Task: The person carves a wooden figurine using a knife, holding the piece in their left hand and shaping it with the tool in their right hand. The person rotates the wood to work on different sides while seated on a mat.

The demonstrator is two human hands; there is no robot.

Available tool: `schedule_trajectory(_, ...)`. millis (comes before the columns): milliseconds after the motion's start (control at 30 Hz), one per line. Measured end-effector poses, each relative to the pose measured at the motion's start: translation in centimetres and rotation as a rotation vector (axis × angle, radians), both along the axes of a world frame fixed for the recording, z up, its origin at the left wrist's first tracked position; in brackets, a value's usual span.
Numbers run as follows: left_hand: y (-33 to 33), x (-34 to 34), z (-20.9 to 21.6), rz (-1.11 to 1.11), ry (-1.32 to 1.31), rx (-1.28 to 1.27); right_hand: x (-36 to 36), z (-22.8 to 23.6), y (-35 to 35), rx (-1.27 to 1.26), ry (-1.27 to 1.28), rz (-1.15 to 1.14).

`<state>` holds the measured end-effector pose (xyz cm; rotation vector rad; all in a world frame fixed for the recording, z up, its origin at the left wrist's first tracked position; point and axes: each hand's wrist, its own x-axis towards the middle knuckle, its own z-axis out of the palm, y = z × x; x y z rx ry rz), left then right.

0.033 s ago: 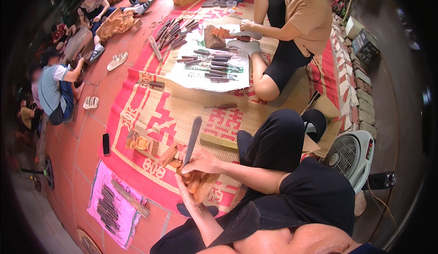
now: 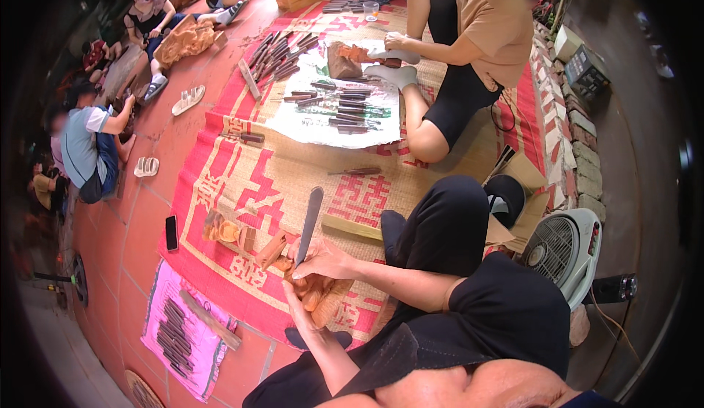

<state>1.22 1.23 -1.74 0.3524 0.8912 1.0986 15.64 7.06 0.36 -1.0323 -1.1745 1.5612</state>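
My right hand (image 2: pixel 328 260) is closed round a long flat dark tool (image 2: pixel 312 214). Its rounded end sticks up above the fingers, and its lower end meets a brown wood carving (image 2: pixel 317 294). Below, my left hand (image 2: pixel 299 309) grips the carving from its near left side; some of those fingers are hidden. The carving rests low between my legs, with rounded, cut shapes on its surface. Just past it, a wooden block (image 2: pixel 271 249) lies on the mat, and a second carved piece (image 2: pixel 221 227) sits farther left.
A red and straw patterned mat (image 2: pixel 293 166) spreads ahead. Dark-handled tools lie on a pink cloth (image 2: pixel 202 349) and a white sheet (image 2: pixel 293 133). A phone (image 2: pixel 171 233) is at left, a fan (image 2: pixel 561 247) at right. Another person (image 2: pixel 484 34) sits opposite, holding a tool to wood.
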Motion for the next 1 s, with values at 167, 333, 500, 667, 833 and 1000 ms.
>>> schedule_trajectory(167,0.2,0.6,0.8,-0.009,-0.059,0.010,0.8,-1.4,0.7,-0.262,0.238,-0.056)
schedule_trajectory(333,0.3,0.8,1.6,0.053,0.041,-0.086,0.1,-0.4,0.1,0.066,-0.018,-0.025)
schedule_trajectory(500,0.1,0.8,1.2,0.039,0.056,-0.074,-0.1,-0.6,0.0,-0.113,0.108,-0.083)
schedule_trajectory(667,0.1,0.8,1.0,0.029,0.066,-0.075,0.7,-0.9,0.3,-0.162,0.242,-0.050)
schedule_trajectory(833,0.1,0.8,1.0,0.021,0.065,-0.072,0.1,-0.6,-0.2,0.050,0.006,-0.015)
schedule_trajectory(1000,0.0,0.5,0.8,0.017,0.058,-0.074,1.4,-1.4,0.9,-0.377,0.293,-0.010)
